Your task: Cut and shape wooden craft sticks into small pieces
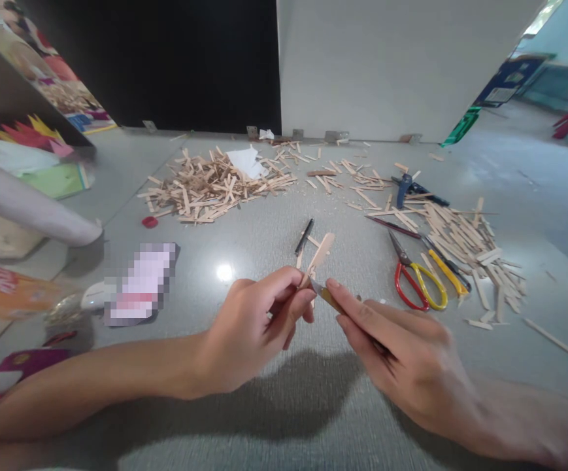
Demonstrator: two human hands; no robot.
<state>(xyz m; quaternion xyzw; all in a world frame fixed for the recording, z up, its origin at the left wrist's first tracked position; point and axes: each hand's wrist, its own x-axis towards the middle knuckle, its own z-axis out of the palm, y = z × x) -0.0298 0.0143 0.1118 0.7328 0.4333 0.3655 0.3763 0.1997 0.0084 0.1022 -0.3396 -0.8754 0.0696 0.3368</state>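
Between the thumb and fingers of my left hand is a pale wooden craft stick, its rounded end pointing away from me. My right hand grips a knife with a yellowish handle, most of which is hidden by the fingers. The knife's blade meets the stick right beside my left fingertips. Just beyond them on the table lie a short black bar-shaped piece and some loose wood strips. To the right rest scissors with one red and one yellow handle loop, and a yellow cutter.
A heap of wood pieces with white paper lies at back left. More wood strips and a dark blue clamp-like tool are at right. A phone lies left. Upright panels border the back.
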